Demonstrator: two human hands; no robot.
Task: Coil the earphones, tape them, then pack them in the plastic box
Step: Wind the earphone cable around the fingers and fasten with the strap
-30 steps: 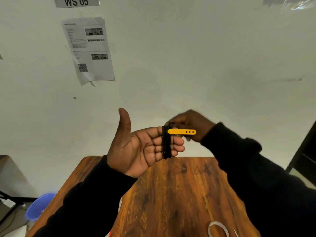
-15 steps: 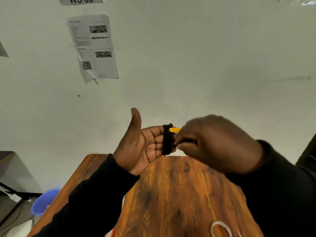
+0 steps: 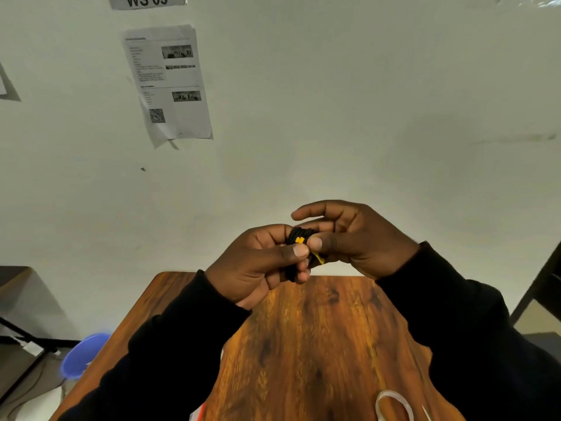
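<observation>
A black coil of earphone cable (image 3: 299,233) sits pinched between both hands, above the far edge of the wooden table (image 3: 318,344). A yellow strap (image 3: 318,257) wraps around the coil, showing as two small yellow patches. My left hand (image 3: 258,262) closes on the coil from the left, thumb on top. My right hand (image 3: 355,235) presses its thumb on the yellow strap, its other fingers spread above. Most of the coil is hidden by the fingers. No plastic box is in view.
A clear tape roll (image 3: 394,405) lies at the table's near right. A blue bucket (image 3: 83,355) stands on the floor to the left. Printed paper (image 3: 170,83) hangs on the white wall. A dark frame (image 3: 537,287) rises at the right edge.
My left hand has closed from an open palm around the coil. The yellow strap, sticking out straight a second ago, is now wrapped round the coil under my right thumb.
</observation>
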